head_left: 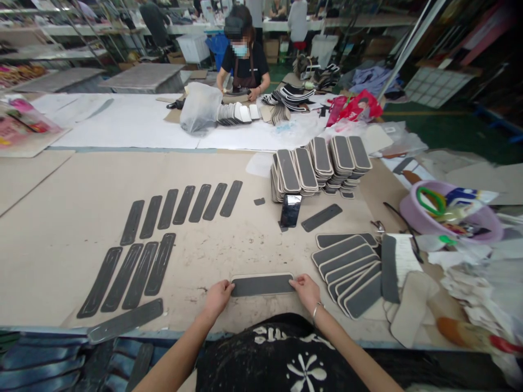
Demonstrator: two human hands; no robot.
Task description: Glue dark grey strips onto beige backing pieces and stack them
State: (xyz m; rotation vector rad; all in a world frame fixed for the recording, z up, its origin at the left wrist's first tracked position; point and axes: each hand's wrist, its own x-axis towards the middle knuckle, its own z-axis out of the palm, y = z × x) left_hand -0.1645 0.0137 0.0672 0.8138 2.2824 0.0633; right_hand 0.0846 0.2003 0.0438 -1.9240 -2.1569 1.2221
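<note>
Pinching one end each: left hand (219, 296) at 9 o'clock, right hand (307, 291) at 3; pale-edged grey panel (262, 285) between them, long axis 9-to-3, near 6 o'clock edge of table (98, 201); neither hand nearer.

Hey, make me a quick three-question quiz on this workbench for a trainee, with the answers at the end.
1. What do the left hand and right hand hold between them?
2. True or false: the purple basin stands to the right of the stacked panels.
3. Where do the two rows of dark strips lie? A, right of both hands; B, inside the basin; C, left of both hands.

Key: 1, a dark grey panel with a pale border; 2, true; 3, C.
</note>
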